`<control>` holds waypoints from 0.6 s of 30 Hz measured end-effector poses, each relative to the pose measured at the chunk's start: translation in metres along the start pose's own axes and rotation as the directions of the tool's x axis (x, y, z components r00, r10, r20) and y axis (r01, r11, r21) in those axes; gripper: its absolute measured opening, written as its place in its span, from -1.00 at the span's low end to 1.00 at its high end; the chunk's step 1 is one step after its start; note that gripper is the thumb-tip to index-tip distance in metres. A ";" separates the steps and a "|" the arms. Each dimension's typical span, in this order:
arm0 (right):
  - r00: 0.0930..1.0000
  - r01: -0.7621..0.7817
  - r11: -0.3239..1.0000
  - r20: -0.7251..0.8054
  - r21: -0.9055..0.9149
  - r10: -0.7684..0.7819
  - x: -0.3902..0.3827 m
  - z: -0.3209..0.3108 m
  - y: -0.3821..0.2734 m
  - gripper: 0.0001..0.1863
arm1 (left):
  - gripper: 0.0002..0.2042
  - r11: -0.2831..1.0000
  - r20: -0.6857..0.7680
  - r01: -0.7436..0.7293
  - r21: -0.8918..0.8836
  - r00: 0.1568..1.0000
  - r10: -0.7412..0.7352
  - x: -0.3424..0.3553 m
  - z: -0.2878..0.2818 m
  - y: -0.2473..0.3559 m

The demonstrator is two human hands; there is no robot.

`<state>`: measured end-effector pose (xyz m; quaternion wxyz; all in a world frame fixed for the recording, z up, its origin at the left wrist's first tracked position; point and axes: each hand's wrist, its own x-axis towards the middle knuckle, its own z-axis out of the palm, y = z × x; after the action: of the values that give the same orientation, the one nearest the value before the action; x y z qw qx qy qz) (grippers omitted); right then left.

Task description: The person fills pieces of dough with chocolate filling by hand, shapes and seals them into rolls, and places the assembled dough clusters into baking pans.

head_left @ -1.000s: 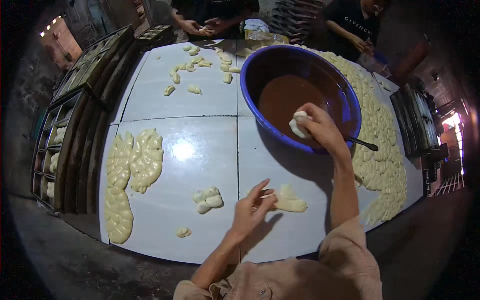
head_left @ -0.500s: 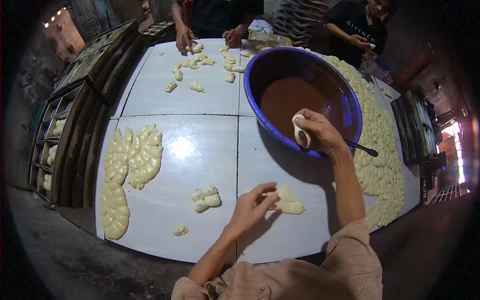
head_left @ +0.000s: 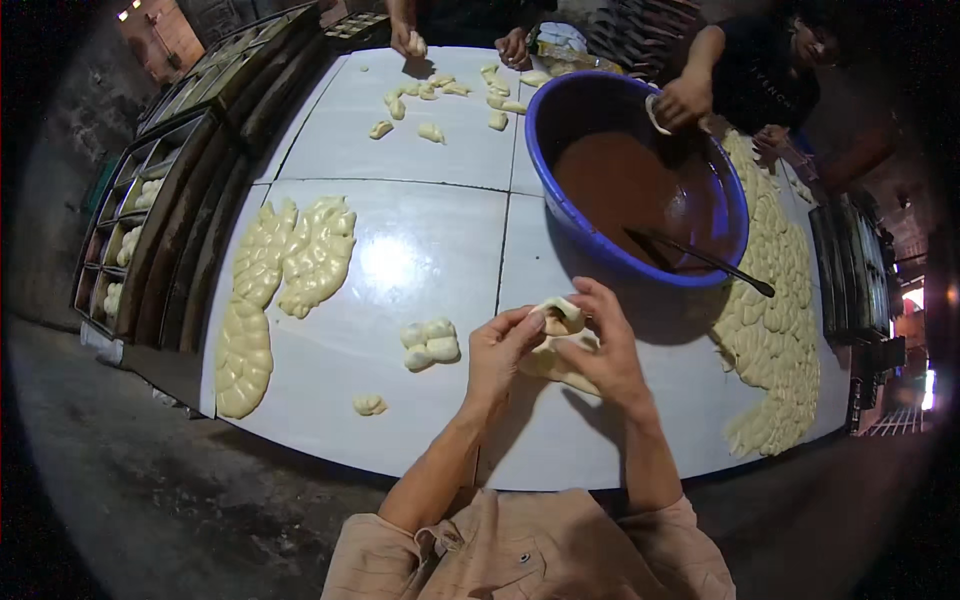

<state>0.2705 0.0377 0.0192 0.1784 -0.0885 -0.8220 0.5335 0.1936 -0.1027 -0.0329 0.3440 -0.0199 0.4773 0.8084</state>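
Observation:
Between my two hands is a small piece of pale dough [head_left: 562, 308], cupped open with some brown filling inside. My left hand [head_left: 500, 348] pinches its left edge. The fingers of my right hand [head_left: 610, 350] close on its right side. Below them a flat strip of dough [head_left: 562, 372] lies on the white tiled table [head_left: 340, 410]. A cluster of dough balls [head_left: 431, 345] sits left of my left hand, with a smaller dough lump [head_left: 370, 405] nearer me. Beyond my right hand stands a blue basin [head_left: 562, 205] of brown filling, a dark-handled utensil [head_left: 720, 268] leaning across its rim.
A co-worker's hand [head_left: 684, 102] holds dough over the basin; another person's hand [head_left: 408, 40] handles dough at the far edge. Sheets of portioned dough [head_left: 245, 360] lie at left, many dough pieces [head_left: 775, 340] at right. Racked trays [head_left: 125, 240] stand beyond the left edge.
My right hand has come back from the basin with the dough, and my left hand has risen to meet it. The co-worker at right has reached over the basin.

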 end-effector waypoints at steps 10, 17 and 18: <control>0.993 -0.051 0.998 -0.107 -0.028 0.048 -0.012 0.044 0.017 -0.78 | -0.63 0.976 -0.024 -0.151 0.157 0.987 0.156 -0.014 -0.005 0.010; 0.987 -0.071 0.965 0.157 0.252 0.032 -0.022 0.036 0.009 -0.60 | -0.59 0.957 0.067 0.076 0.281 0.993 -0.099 -0.007 -0.028 0.047; 0.990 -0.044 0.983 0.137 0.179 0.020 -0.022 0.036 0.015 -0.62 | -0.61 0.965 0.090 0.041 0.258 0.994 -0.067 -0.011 -0.027 0.046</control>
<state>0.2757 0.0063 -0.0120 0.1213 -0.0490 -0.7785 0.6139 0.1679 -0.1442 -0.0087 0.3887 0.0515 0.5595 0.7302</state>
